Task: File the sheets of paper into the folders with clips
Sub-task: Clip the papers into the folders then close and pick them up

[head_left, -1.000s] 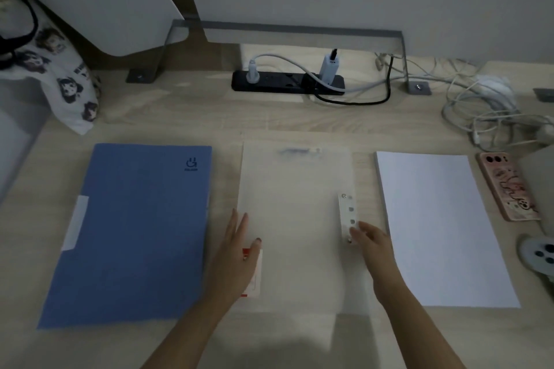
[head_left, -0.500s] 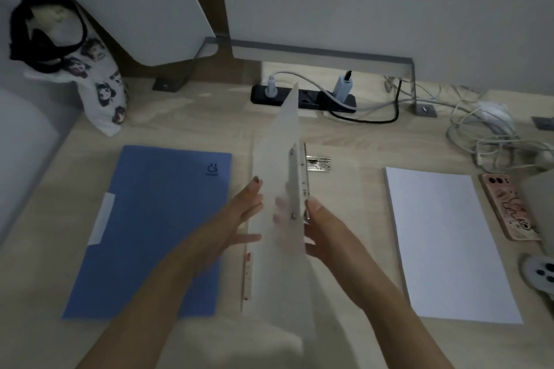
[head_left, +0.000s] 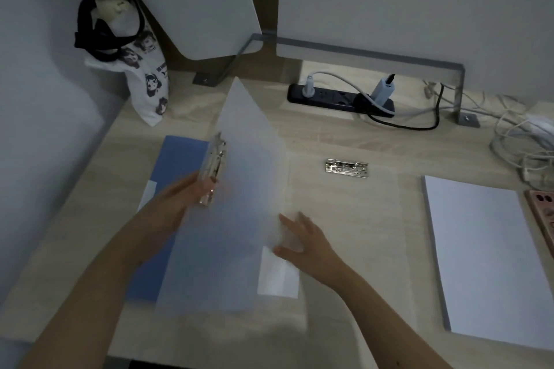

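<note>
Translucent folder (head_left: pixel 239 219): it is lying open in the middle of the desk (head_left: pixel 329 138), its back panel flat and its cover standing tilted toward 9 o'clock.
Left hand (head_left: pixel 186 198): it is gripping the free edge of the cover, just beside the side clip (head_left: pixel 214 171); the fingers are blurred.
Right hand (head_left: pixel 305 237): it is resting flat with relaxed, spread fingers on the folder by the fold, grasping nothing.
Top clip (head_left: pixel 346 169): it is sitting on the back panel at 12 o'clock.
Blue folder (head_left: pixel 177 165): it is lying closed at 9 o'clock, partly under the raised cover.
Paper stack (head_left: pixel 485 255): it is lying at 3 o'clock, apart from the folder.
Power strip (head_left: pixel 338 97): it is lying at 12 o'clock, by the wall.
</note>
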Demonstrator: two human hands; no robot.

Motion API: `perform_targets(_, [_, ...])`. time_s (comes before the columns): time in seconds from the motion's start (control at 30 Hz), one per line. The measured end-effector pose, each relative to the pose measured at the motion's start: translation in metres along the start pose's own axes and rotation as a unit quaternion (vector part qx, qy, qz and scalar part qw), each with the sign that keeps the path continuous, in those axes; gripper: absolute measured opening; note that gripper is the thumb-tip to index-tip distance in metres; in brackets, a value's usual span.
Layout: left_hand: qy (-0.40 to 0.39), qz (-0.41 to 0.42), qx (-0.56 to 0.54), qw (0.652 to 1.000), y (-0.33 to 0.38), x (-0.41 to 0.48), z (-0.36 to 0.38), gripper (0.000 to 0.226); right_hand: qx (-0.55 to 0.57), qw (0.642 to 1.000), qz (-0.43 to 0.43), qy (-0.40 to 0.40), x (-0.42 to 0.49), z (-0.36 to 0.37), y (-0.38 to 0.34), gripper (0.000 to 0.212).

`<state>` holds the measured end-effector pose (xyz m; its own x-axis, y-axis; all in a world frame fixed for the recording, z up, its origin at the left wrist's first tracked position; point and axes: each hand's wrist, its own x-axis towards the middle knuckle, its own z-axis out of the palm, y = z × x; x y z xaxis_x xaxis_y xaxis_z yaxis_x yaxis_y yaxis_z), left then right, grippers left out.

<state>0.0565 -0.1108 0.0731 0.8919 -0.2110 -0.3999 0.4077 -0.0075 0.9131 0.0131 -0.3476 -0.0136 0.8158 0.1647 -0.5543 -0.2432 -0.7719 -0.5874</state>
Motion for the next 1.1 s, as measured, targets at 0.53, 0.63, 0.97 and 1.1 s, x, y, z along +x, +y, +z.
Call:
perform_targets(0.53, [0.203, -0.123, 0.087, 0.968, -0.111, 0.018, -0.067, 0.021, -0.185, 0.977, 0.073, 0.077, 0.008, 0.012, 0.057, 0.093])
perform_targets(0.63, [0.170, -0.139, 0.037, 0.975, -0.114, 0.010, -0.069, 0.022, -0.184, 0.977, 0.073, 0.079, 0.009, 0.012, 0.057, 0.093])
perform_targets(0.97, [0.174, -0.140, -0.027, 0.974, -0.114, 0.007, -0.064, 0.026, -0.182, 0.977, 0.078, 0.075, 0.008, 0.012, 0.055, 0.092])
perform_targets(1.1, [0.185, -0.125, -0.035, 0.974, -0.116, 0.007, -0.063, 0.023, -0.186, 0.977, 0.077, 0.074, 0.008, 0.012, 0.054, 0.092])
